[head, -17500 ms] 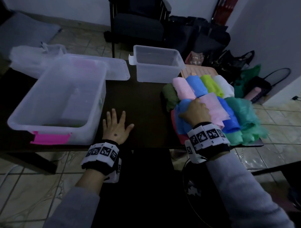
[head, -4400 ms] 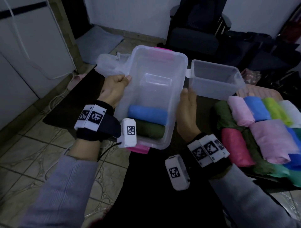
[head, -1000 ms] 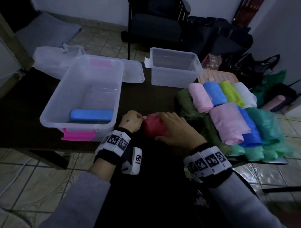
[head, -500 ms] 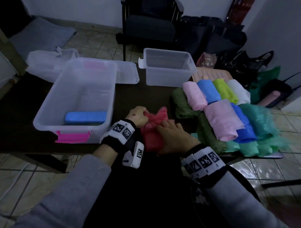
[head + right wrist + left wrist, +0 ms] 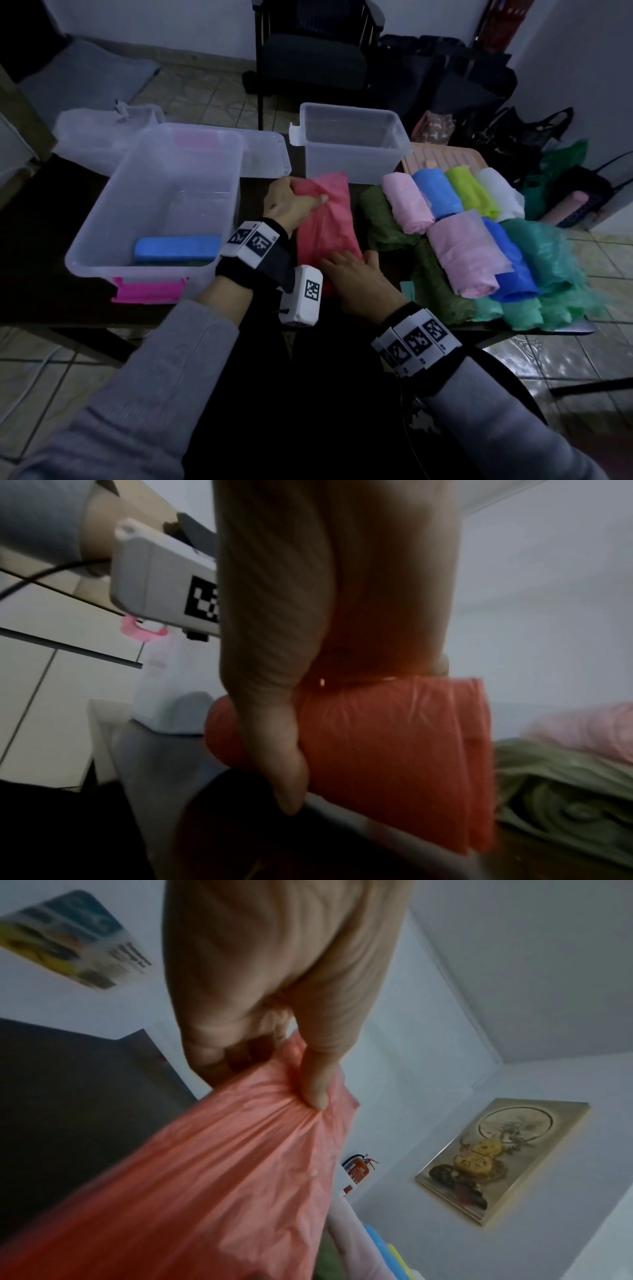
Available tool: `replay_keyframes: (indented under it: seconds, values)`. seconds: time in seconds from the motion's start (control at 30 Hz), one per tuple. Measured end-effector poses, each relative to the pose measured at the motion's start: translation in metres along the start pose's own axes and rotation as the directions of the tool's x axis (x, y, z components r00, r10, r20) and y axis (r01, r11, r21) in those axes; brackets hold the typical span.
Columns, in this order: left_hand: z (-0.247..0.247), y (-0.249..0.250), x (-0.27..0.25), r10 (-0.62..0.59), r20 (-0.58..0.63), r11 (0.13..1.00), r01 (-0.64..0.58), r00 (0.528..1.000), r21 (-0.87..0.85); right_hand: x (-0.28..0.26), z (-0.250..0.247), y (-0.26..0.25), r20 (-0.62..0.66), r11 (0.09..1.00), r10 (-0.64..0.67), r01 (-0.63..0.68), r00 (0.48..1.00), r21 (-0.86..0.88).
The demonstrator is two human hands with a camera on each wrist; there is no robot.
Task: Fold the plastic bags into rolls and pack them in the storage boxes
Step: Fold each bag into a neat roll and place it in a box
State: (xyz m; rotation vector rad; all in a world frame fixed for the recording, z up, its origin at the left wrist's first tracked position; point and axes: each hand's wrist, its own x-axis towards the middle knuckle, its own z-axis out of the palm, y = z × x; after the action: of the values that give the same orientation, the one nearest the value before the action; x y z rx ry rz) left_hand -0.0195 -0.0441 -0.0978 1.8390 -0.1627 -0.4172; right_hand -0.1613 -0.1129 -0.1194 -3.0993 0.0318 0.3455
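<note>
A red plastic bag (image 5: 325,222) lies stretched lengthwise on the dark table (image 5: 41,240), between the large clear storage box (image 5: 102,240) and the pile of folded bags (image 5: 459,236). My left hand (image 5: 291,202) pinches the bag's far end (image 5: 274,1137), thumb on top. At the near end my right hand (image 5: 356,277) lies on the bag (image 5: 394,750), thumb curled round its edge at the table's front. Inside the large box a blue roll (image 5: 178,248) sits on a dark green one. A smaller clear box (image 5: 349,147) stands behind the bag.
The large box's lid (image 5: 263,157) lies flat behind it, with a clear plastic bag (image 5: 99,133) at the back left. A pink board (image 5: 442,157) lies behind the pile. Off the table stand a dark chair (image 5: 315,65) and dark bags (image 5: 507,137) on the tiled floor.
The red bag has gone from a bunched lump near the table's front to a long stretched strip. My left hand moved away with its far end; my right hand stayed at the near end.
</note>
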Motion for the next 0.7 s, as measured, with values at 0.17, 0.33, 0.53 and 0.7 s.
replay_keyframes:
  seconds: [0.17, 0.33, 0.53, 0.7]
  values:
    - [0.001, 0.0, 0.005, -0.019, 0.004, 0.999, 0.019, 1.0, 0.03, 0.004, 0.008, 0.003, 0.073, 0.995, -0.012, 0.005, 0.997, 0.098]
    - [0.003, 0.007, 0.01, -0.022, 0.017, 0.992, 0.02, 1.0, 0.126, 0.003, 0.011, 0.01, 0.088, 0.977, -0.024, 0.005, 0.996, 0.215]
    - [0.01, 0.007, 0.012, -0.042, -0.165, 0.903, 0.108, 0.985, 0.415, 0.005, 0.012, 0.011, 0.098, 0.981, -0.047, 0.027, 0.994, 0.192]
    - [0.016, -0.016, 0.01, 0.139, 0.13, 0.763, -0.19, 0.982, 0.618, 0.008, 0.014, 0.012, 0.059, 0.988, -0.067, 0.059, 0.996, 0.141]
